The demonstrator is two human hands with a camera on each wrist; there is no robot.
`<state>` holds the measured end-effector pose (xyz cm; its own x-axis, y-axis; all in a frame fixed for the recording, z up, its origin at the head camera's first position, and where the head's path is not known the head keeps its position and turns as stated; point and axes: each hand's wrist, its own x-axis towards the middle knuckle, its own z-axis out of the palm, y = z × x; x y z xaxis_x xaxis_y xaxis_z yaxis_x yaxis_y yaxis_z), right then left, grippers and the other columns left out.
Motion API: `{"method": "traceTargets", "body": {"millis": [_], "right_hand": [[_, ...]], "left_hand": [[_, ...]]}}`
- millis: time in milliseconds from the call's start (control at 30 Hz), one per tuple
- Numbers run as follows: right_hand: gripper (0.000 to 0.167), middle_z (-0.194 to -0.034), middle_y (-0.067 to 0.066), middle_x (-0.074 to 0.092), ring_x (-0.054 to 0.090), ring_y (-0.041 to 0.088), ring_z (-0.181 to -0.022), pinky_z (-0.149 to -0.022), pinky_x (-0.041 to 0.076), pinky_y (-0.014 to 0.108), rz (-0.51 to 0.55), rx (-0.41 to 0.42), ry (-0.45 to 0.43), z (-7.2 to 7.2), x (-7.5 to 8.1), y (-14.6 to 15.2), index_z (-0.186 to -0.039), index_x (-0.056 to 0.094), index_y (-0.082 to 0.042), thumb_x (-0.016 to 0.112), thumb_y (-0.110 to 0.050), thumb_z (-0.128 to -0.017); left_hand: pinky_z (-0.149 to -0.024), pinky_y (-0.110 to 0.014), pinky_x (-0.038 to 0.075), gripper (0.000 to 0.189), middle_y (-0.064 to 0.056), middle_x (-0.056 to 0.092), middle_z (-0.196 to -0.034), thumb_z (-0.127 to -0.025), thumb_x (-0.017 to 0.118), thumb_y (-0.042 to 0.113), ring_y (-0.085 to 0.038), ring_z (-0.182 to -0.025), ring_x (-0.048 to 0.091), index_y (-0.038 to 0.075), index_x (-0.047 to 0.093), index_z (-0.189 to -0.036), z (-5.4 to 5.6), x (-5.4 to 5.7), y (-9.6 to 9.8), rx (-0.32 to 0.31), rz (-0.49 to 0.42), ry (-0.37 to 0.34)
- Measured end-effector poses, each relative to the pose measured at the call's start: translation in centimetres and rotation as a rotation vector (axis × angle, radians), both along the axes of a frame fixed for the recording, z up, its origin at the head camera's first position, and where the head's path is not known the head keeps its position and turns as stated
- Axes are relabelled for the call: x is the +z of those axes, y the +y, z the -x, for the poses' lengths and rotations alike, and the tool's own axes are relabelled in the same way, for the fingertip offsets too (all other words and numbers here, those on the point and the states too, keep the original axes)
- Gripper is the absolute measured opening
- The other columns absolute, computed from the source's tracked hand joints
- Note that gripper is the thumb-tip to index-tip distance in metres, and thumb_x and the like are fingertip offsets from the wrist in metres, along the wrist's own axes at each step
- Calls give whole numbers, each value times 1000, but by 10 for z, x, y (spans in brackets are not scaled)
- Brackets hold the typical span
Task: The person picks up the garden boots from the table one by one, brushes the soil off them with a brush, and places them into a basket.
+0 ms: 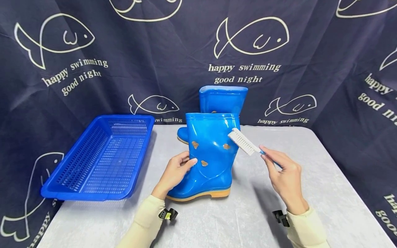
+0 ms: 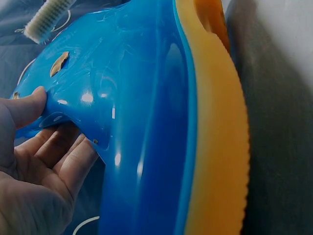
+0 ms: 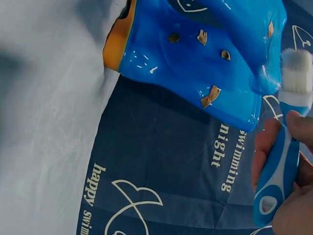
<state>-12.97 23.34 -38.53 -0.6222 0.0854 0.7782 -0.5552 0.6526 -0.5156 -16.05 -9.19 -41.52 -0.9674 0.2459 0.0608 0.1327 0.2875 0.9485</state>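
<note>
A blue rubber boot [image 1: 214, 131] with a yellow-orange sole [image 1: 221, 193] stands at the middle of the table, brown patches on its shaft. My left hand [image 1: 175, 170] grips the front of the shaft above the foot, thumb on the near side; the left wrist view shows the fingers [image 2: 73, 161] curling behind it. In my right hand [image 1: 285, 175] is a scrub brush [image 1: 245, 142] with white bristles, held by its blue and white handle [image 3: 279, 166]. Its head overlaps the boot's back edge in the head view, close to a brown patch [image 1: 227, 146].
Behind the near boot stands a second blue boot [image 1: 222, 99], also spotted with brown patches [image 3: 211, 96]. A blue plastic basket [image 1: 136, 187] with slotted walls sits at the left. Dark cloth [image 1: 186, 48] printed with fish hangs around the grey-white table [image 1: 310, 155].
</note>
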Motion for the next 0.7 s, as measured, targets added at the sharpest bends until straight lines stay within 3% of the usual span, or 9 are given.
{"method": "traceTargets", "body": {"millis": [233,467,700], "right_hand": [[33,-95,17,78,53,-26,-101,-89,41,-1,-82,29,-57,2,-4,0,-105,80,-10,78,10,-78],[32,-99,18,78,54,-27,-100,-87,42,-2,-99,48,-144,0,-7,6,-107,80,-10,77,8,-81],[35,-97,18,78,60,-21,-99,-87,45,0,-56,61,-79,2,-5,9,-105,80,-9,77,13,-78]], "left_hand": [[-78,-25,53,29,-6,76,-108,-102,60,29,-12,-84,67,15,66,-127,2,-3,1,-3,33,25],[-96,-43,57,33,-7,75,-115,-102,61,28,-20,-105,72,14,64,-131,3,-2,2,16,69,55],[-102,-47,54,31,-5,75,-116,-102,60,30,-21,-109,71,18,64,-131,6,-4,3,23,88,45]]}}
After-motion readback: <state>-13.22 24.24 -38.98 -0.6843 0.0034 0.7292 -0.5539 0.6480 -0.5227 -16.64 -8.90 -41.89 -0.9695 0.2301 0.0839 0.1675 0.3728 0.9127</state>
